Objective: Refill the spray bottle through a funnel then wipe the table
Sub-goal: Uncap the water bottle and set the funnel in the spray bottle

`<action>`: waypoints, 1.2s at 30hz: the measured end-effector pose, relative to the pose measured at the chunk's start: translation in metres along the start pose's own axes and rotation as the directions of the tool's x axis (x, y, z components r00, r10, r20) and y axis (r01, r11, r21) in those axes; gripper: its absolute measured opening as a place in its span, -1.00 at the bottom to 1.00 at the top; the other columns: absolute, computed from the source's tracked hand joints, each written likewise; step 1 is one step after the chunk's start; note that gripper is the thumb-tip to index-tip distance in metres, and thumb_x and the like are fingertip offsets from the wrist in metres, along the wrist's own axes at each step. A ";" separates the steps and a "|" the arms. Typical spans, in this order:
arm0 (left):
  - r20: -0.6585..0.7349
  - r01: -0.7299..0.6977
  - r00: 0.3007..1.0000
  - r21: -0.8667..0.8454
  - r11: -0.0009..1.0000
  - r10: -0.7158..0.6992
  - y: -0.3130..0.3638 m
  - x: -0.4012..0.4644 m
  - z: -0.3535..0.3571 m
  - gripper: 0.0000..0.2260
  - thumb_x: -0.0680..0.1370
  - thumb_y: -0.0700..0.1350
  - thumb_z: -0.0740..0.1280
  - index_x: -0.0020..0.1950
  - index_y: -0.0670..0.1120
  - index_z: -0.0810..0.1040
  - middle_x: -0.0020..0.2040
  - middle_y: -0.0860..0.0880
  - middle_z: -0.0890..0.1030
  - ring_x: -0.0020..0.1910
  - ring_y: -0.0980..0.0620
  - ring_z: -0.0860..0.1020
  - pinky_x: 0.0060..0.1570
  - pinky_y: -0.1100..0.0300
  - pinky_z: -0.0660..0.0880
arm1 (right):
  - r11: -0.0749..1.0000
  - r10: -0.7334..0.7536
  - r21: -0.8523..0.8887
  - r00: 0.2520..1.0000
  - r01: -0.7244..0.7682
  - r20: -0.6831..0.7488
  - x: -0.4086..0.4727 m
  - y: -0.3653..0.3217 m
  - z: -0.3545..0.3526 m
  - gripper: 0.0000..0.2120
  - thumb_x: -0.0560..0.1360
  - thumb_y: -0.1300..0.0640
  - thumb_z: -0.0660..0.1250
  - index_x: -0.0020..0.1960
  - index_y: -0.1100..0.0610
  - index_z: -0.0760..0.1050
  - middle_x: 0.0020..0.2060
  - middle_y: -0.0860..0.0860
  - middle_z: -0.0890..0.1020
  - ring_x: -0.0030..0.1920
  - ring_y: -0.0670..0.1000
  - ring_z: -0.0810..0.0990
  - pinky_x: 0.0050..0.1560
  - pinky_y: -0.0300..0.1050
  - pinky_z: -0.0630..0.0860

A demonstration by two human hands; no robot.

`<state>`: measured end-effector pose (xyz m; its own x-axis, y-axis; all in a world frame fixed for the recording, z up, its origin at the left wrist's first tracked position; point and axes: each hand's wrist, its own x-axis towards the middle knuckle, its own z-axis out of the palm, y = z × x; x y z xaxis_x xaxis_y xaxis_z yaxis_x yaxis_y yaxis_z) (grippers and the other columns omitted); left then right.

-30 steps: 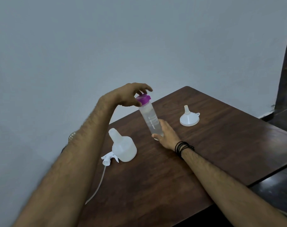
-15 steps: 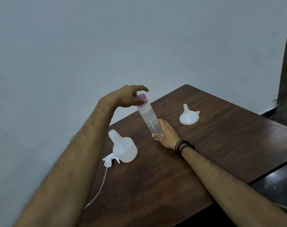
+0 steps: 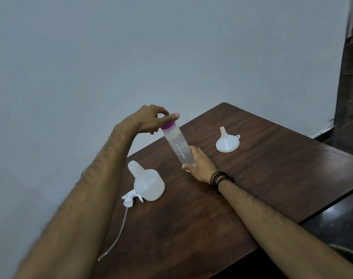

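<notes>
Two bare hands work on one tall, clear plastic water bottle point(image 3: 180, 149) with a purple screw cap point(image 3: 168, 125), which stands near the middle of the dark brown wooden table point(image 3: 262, 178), leaning a little to the left at its top. The right hand point(image 3: 199, 164), with black cord bands point(image 3: 219, 178) round the wrist, wraps the bottle's lower part: the thumb lies across the near side by the base and the fingers curl round the far side, out of sight, so the bottle's foot sits inside that grasp. The left hand point(image 3: 151, 121) comes in from above and the left and is curled over the purple cap, the thumb stretched across the top of it and the other fingers bent round its far edge, pinching it. To the left of the bottle and nearer the camera, apart from both hands, stands the squat translucent white spray bottle point(image 3: 148, 185), its neck open. Just beside its base, at the left table edge, lies the white trigger sprayer head point(image 3: 131, 199) with its thin clear dip tube point(image 3: 116, 234) trailing toward the camera. A small white plastic funnel point(image 3: 227, 142) rests mouth-down, spout up, to the right of the water bottle, well clear of the fingers. Behind the table rises a plain pale grey wall point(image 3: 131, 57).
</notes>
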<state>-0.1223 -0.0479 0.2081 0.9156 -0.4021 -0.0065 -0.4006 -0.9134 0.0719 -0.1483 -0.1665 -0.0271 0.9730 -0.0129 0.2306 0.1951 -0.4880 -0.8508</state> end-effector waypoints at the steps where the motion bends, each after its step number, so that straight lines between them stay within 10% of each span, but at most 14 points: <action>1: 0.016 0.001 1.000 0.011 1.000 -0.001 -0.002 0.000 0.002 -0.32 0.46 0.37 0.29 0.46 0.01 0.41 0.10 -0.08 0.61 -0.04 -0.02 0.63 -0.04 0.14 0.51 | 1.000 -0.001 0.002 1.000 0.001 -0.001 0.000 0.000 0.000 -0.38 0.50 0.02 0.44 0.47 0.00 0.24 0.40 0.01 0.38 0.39 0.05 0.40 0.37 0.09 0.41; 6: 0.048 -0.200 0.978 -0.067 0.977 0.204 -0.019 -0.001 0.004 -0.22 0.46 -0.21 0.54 0.56 0.16 0.26 0.44 -0.04 0.43 0.34 -0.04 0.47 0.20 0.09 0.50 | 1.000 -0.014 0.001 1.000 0.014 -0.012 0.000 0.000 0.000 -0.39 0.49 0.01 0.45 0.44 0.00 0.25 0.37 0.01 0.41 0.35 0.05 0.43 0.33 0.06 0.43; 9: -0.028 -0.129 0.992 -0.093 0.987 0.127 -0.017 0.000 0.003 -0.51 0.56 0.07 0.41 0.47 0.12 0.39 0.22 -0.07 0.61 0.06 0.00 0.63 0.03 0.13 0.55 | 1.000 -0.012 -0.003 1.000 0.012 -0.011 -0.001 0.000 0.000 -0.39 0.50 0.01 0.45 0.45 0.01 0.25 0.38 0.01 0.40 0.36 0.05 0.42 0.34 0.06 0.42; 12: -0.038 -0.011 0.999 -0.011 1.000 0.010 -0.014 -0.002 0.000 -0.26 0.42 0.43 0.24 0.51 0.06 0.35 0.22 -0.10 0.61 0.08 -0.03 0.63 0.11 0.05 0.53 | 1.000 -0.006 -0.001 1.000 0.006 -0.005 -0.001 -0.001 0.000 -0.38 0.50 0.01 0.45 0.46 0.01 0.24 0.39 0.02 0.40 0.37 0.05 0.42 0.36 0.07 0.42; 18: 0.100 -0.200 0.974 -0.040 0.979 0.203 -0.012 -0.004 -0.003 -0.34 0.49 -0.32 0.47 0.50 0.11 0.37 0.44 -0.01 0.42 0.25 -0.01 0.50 0.10 0.17 0.46 | 1.000 -0.001 -0.009 1.000 0.001 -0.007 -0.001 -0.002 0.000 -0.37 0.50 0.01 0.45 0.47 0.01 0.23 0.40 0.02 0.39 0.38 0.05 0.41 0.36 0.06 0.43; 29: -0.237 0.027 0.970 -0.103 0.994 -0.051 -0.027 -0.019 0.002 -0.58 0.61 0.20 0.25 0.25 -0.12 0.45 0.04 -0.11 0.57 -0.10 -0.05 0.51 -0.23 0.14 0.41 | 1.000 -0.001 0.010 1.000 0.002 -0.016 -0.004 0.001 -0.002 -0.33 0.47 -0.04 0.48 0.46 0.00 0.25 0.37 -0.01 0.40 0.36 0.04 0.44 0.34 0.03 0.45; 36: -0.209 0.216 0.944 -0.193 0.957 -0.255 -0.095 -0.070 0.023 -0.56 0.61 0.15 0.29 0.33 -0.12 0.43 0.11 -0.13 0.56 -0.01 -0.09 0.52 -0.10 0.11 0.38 | 0.956 -0.283 -0.191 0.862 0.221 -0.421 -0.028 -0.017 -0.005 -0.37 0.40 -0.13 0.49 0.34 0.13 0.38 0.22 0.06 0.45 0.17 0.00 0.48 0.10 -0.12 0.52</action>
<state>-0.1495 0.0654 0.1788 0.9739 -0.1333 0.1839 -0.1790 -0.9488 0.2601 -0.1799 -0.1622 -0.0165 0.7314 -0.2400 0.6383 0.3779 -0.6365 -0.6724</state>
